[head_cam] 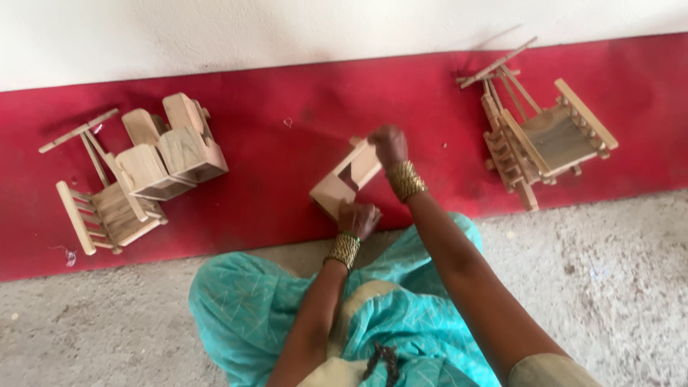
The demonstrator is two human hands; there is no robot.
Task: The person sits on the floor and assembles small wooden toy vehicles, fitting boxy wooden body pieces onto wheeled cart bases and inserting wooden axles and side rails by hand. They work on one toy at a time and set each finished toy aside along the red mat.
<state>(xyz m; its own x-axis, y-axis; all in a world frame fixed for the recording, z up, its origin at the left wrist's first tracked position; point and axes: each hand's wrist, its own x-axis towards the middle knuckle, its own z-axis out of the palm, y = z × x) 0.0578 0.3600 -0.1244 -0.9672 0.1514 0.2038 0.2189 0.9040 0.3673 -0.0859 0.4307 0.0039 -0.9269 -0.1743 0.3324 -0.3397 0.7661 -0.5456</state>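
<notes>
A small pale wooden box-shaped piece [342, 183] with a cut-out opening stands tilted on the red floor strip [287, 150] in front of me. My left hand [358, 218] grips its near lower end. My right hand [389, 145] is closed on its far upper end. Both wrists carry stacks of gold bangles. I sit on the floor in turquoise clothing [251, 308].
At the left lie two wooden box pieces [172, 154] stacked beside a small slatted wooden cart [107, 204]. Another slatted wooden cart [545, 136] lies at the right. A white wall [287, 29] runs behind; grey concrete floor [609, 287] lies nearer.
</notes>
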